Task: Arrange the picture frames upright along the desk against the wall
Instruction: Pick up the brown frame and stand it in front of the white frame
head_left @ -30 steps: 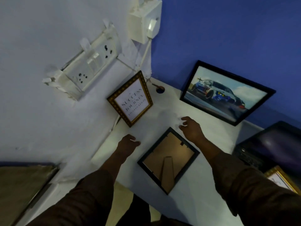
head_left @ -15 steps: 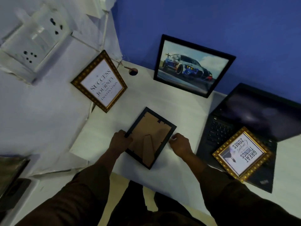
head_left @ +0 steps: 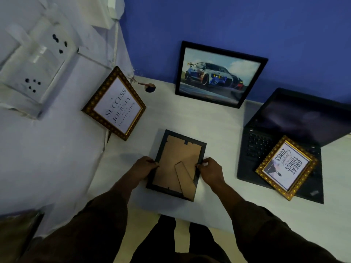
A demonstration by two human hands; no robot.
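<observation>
The white worktop [head_left: 190,118] fills mid-frame. At the upper centre, the car picture [head_left: 218,74] leans on the blue wall. The black frame [head_left: 176,164] lies face-down at centre; my left hand [head_left: 144,166] and right hand [head_left: 210,168] each close a grip on its side edges.

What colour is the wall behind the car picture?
Blue wall, behind the car picture, clearest in the head view.

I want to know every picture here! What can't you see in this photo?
- Black frame, head view: it lies face down between the left hand and right hand, so its picture is hidden.
- Gold frame on the laptop: small print too tiny to read.
- Laptop: screen dark, right corner cut off by the edge.
</observation>
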